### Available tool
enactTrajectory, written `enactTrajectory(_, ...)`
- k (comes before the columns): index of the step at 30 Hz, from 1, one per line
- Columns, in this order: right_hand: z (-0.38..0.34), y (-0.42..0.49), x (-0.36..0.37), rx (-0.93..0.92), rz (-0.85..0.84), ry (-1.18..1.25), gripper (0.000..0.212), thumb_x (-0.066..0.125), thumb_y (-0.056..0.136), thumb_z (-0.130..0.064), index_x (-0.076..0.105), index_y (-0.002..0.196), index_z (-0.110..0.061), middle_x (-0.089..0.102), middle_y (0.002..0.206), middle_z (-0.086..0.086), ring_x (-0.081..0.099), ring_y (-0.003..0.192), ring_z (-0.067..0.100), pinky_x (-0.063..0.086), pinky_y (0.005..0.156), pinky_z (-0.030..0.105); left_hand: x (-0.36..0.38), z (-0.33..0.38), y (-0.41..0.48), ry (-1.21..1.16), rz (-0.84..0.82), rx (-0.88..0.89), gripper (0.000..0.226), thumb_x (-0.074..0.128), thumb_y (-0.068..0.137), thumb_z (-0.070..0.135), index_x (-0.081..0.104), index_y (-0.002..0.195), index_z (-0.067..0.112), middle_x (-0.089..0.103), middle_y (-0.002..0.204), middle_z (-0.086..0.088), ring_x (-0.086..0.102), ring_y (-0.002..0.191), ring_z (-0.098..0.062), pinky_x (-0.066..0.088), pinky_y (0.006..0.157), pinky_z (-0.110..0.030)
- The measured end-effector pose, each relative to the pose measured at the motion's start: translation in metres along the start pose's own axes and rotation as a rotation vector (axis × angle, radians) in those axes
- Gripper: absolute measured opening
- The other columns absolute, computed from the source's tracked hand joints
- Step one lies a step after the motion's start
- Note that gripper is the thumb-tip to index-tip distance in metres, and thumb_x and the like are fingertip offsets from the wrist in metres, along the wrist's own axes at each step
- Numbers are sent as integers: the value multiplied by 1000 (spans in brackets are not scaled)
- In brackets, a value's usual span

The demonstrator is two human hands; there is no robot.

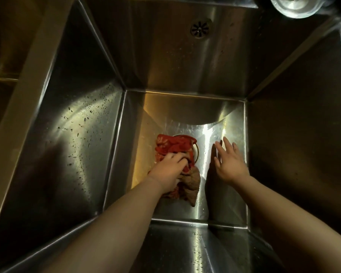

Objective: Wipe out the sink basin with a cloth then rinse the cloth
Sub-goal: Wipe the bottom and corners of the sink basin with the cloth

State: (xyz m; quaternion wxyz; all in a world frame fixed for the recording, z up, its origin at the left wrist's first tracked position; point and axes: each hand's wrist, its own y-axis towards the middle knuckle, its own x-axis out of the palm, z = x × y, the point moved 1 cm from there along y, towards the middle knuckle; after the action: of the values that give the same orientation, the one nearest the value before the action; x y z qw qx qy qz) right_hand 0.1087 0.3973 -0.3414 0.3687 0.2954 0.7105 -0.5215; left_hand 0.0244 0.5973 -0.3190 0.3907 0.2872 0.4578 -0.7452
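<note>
The wiping step appears to be in hand. The person leans over a deep steel sink basin [77, 134], and the red patterned cloth [171, 144] lies bunched on its floor, close to the middle and a little toward 7 o'clock. The cloth covers most of the drain ring [197, 152], of which only a curved edge shows at the cloth's 3 o'clock side. The left hand [168, 170] is on the cloth's 6 o'clock half. Its grip is closed, with the fingers curled down into the folds so that it holds a handful of fabric against the steel. The right hand [229, 164] is at 3 o'clock from the cloth, apart from it and near the right wall. Its fingers are straight and spread and it holds nothing. Whether the palm rests on the floor or hangs just above it cannot be told. Droplets [83, 123] speckle the left wall at 9 o'clock, and an overflow grille [199, 28] sits high on the back wall at 12 o'clock. By the look of it the walls are not yet wiped. The next move likely calls for dragging the cloth flat across the floor and up the spotted wall, with the bundle spread out rather than balled. The rinse comes after that, and no running water can be made out for certain.
</note>
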Motion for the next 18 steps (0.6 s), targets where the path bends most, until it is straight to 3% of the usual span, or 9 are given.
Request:
enactTrajectory(4, 4, -2, -2, -23, 45, 52, 54, 32, 99, -37, 15, 149, -26, 2, 159, 1, 1, 145, 30, 16, 116, 47, 0, -4, 7, -34, -127, -36, 93, 73, 75, 45, 20, 148, 22, 9, 158, 4, 13, 143, -20, 22, 115, -36)
enactTrajectory(8, -21, -6, 4, -182, 36, 194, 55, 32, 97, -44, 19, 149, -30, 6, 159, -2, 4, 146, 24, 15, 115, 44, -11, -34, -7, -11, -51, -31, 88, 43, 82, 71, 2, 150, 33, 0, 159, 11, 6, 146, -16, 15, 119, -40)
enactTrajectory(12, -63, -12, 16, -349, -16, 294, 64, 29, 90, -64, 15, 147, -39, 4, 158, -10, 3, 145, 19, 12, 115, 41, -11, -65, -30, 34, 67, -162, 71, 27, 92, 60, -7, 149, 34, -7, 159, 11, 0, 147, -15, 13, 119, -45)
enactTrajectory(15, -85, -14, 31, -406, -127, 292, 71, 33, 79, -77, 4, 141, -56, -5, 157, -17, -12, 144, 24, 1, 112, 45, -4, -83, -44, 30, 1, -294, 67, 30, 97, 50, -9, 149, 34, -12, 159, 11, -6, 146, -15, 10, 117, -45)
enactTrajectory(18, -95, -14, 47, -391, -232, 164, 74, 40, 76, -77, 1, 137, -62, -7, 157, -15, -21, 141, 32, -4, 113, 52, 1, -89, -50, 56, -63, -362, 64, 30, 99, 41, -9, 149, 33, -13, 159, 11, -7, 146, -16, 9, 118, -44)
